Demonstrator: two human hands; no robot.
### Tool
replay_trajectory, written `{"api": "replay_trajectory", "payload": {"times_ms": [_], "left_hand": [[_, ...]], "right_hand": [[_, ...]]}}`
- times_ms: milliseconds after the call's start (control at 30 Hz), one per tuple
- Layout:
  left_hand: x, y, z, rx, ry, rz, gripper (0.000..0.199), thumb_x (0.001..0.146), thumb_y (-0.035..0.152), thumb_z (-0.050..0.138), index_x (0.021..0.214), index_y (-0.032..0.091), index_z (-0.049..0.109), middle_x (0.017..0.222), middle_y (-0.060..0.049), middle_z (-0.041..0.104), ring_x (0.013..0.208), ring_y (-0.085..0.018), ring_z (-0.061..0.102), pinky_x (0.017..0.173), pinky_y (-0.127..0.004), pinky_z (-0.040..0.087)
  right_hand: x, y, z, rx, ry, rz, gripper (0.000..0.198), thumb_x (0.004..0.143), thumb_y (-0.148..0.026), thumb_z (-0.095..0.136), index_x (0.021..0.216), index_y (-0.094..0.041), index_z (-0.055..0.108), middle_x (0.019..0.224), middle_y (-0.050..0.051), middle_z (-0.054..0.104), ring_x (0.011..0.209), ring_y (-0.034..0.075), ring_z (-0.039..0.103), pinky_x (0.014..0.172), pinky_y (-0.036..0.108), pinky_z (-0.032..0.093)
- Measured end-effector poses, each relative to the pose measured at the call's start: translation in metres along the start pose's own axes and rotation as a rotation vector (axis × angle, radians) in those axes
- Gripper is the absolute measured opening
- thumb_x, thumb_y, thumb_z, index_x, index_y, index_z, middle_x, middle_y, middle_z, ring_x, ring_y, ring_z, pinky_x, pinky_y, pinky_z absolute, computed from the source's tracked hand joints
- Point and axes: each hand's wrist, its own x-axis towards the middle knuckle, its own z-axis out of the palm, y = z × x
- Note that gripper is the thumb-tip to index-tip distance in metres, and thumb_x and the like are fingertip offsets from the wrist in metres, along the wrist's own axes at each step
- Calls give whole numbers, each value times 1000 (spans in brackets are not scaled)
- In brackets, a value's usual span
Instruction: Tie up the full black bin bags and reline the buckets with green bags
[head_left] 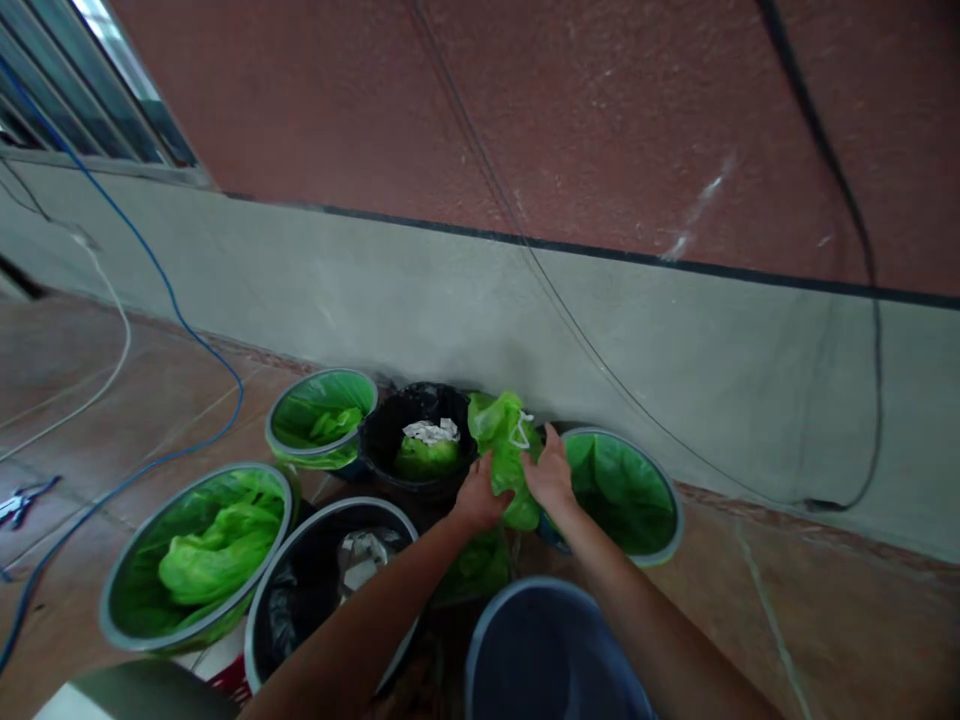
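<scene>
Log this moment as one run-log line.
left hand: grips green bag | right hand: grips same bag | bag: held above bins | nearest: green-lined bin, black-lined bin | floor: blue cable

Two bare forearms come into view from the bottom edge, with no sleeve, cuff or glove on either of them. The left hand (478,497) and the right hand (550,475) are both uncovered; no ring, watch or wristband shows on the fingers or wrists. The forearms are slim, and each widens toward the bottom edge. The left forearm is cut off by that edge sooner than the right. Fingernails are too small to make out.
</scene>
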Motion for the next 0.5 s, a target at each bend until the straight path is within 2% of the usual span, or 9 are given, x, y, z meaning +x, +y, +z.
{"api": "replay_trajectory", "payload": {"times_ms": [100, 167, 233, 300, 400, 500], "left_hand": [[4, 7, 7, 165, -11, 74, 80, 83, 28, 57, 153, 9, 24, 156, -18, 34, 146, -26, 31, 118, -35, 29], [11, 9, 13, 300, -38, 89, 79, 83, 22, 56, 154, 10, 23, 159, -17, 30, 149, -26, 24, 120, -37, 26], [19, 5, 21, 415, -87, 26, 81, 82, 20, 57, 155, 9, 21, 159, -19, 28, 147, -29, 28, 118, -41, 29], [27, -6, 31, 503, -153, -62, 80, 83, 20, 57, 154, 8, 23, 159, -21, 28, 142, -32, 37, 113, -43, 36], [40, -29, 46, 575, -227, -103, 70, 84, 22, 57, 149, 8, 34, 155, -23, 33, 139, -32, 41, 110, -43, 39], [54, -50, 59, 557, -262, -112, 59, 84, 22, 58, 140, 9, 45, 146, -22, 45, 133, -30, 48, 105, -39, 44]], "right_hand": [[3, -9, 1, -67, -96, -136, 65, 87, -26, 46, 149, -9, 32, 149, 18, 43, 139, 24, 39, 114, 37, 34], [10, -14, 8, -151, -173, -175, 63, 90, -23, 43, 151, -12, 31, 155, 17, 35, 143, 25, 33, 115, 39, 32], [19, -15, 19, -242, -258, -180, 62, 92, -23, 42, 152, -16, 31, 160, 15, 27, 144, 27, 31, 114, 42, 33], [25, -12, 34, -326, -361, -175, 58, 93, -23, 41, 151, -17, 35, 161, 14, 26, 142, 29, 34, 110, 44, 37], [29, -4, 60, -464, -547, -161, 50, 92, -20, 41, 141, -15, 51, 155, 16, 38, 137, 32, 42, 104, 47, 42], [30, 5, 85, -617, -745, -176, 42, 88, -15, 47, 126, -15, 65, 136, 18, 59, 131, 33, 49, 102, 50, 43]]}}
